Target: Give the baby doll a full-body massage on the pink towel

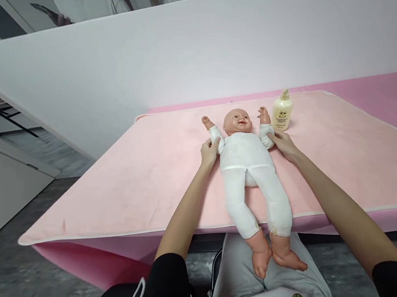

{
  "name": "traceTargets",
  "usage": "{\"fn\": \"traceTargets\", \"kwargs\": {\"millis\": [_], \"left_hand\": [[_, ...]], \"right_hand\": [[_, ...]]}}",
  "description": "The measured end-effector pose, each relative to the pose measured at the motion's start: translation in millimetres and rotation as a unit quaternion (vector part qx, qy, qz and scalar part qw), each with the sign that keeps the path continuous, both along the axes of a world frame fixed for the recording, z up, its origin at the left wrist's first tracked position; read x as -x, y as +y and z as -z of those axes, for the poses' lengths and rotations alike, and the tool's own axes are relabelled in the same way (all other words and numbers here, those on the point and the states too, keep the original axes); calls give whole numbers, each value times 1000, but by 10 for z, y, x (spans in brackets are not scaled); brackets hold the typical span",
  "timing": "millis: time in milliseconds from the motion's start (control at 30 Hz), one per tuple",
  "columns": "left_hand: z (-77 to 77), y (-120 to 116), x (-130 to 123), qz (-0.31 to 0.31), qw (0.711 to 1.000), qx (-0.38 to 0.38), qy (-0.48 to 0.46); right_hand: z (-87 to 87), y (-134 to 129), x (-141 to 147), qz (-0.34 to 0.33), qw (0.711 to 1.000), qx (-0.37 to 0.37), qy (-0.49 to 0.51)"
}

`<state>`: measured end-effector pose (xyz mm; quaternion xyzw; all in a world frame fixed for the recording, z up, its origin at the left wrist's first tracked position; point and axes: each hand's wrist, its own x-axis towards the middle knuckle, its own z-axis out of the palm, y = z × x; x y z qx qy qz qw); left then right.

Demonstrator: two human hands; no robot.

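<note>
Just past the grip on the right, a bottle (282, 114); beneath the grip, a pink towel (143, 177) over deeper-pink cloth (383, 104). Well beyond, a white wall (176, 56), two people (92, 3) partly above it. Far left of the grip, grey floor (25, 291) and a dark frame (16, 123).

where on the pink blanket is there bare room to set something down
Bare stretches of pink blanket lie left of the left hand and right of the bottle and right forearm. It's crowded where the doll, right hand and bottle sit close together.

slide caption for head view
Both hands hold a baby doll by its arms on a pink blanket near a pump bottle.
</note>
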<state>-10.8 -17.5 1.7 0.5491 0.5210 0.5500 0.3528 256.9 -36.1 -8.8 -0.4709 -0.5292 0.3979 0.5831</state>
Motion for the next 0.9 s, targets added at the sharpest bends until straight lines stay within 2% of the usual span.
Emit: {"fn": "traceTargets", "kwargs": {"millis": [133, 267, 400, 533, 600, 700, 767, 833, 900], "left_hand": [[-8, 42, -23, -44, 992, 19, 117], [-93, 125, -19, -46, 982, 68, 168], [-132, 273, -23, -49, 970, 124, 204], [-96, 345, -29, -59, 970, 149, 185], [-61, 312, -13, -48, 980, 131, 140], [-29, 207, 60, 23, 997, 77, -9], [-38, 132, 137, 84, 989, 53, -108], [-69, 69, 220, 129, 979, 52, -151], [-111, 17, 297, 158, 974, 62, -148]], "right_hand": [[67, 125, 82, 56, 992, 5, -112], [9, 247, 129, 90, 964, 73, -239], [-71, 322, 162, 93, 950, 127, -269], [-49, 301, 156, 84, 963, 113, -230], [-23, 258, 137, 76, 975, 106, -178], [-11, 160, 75, 30, 993, 97, -54], [-23, 72, 8, -13, 996, 88, 25], [-43, -19, -71, -53, 992, 83, 79], [-61, -95, -148, -83, 987, 93, 99]]}}
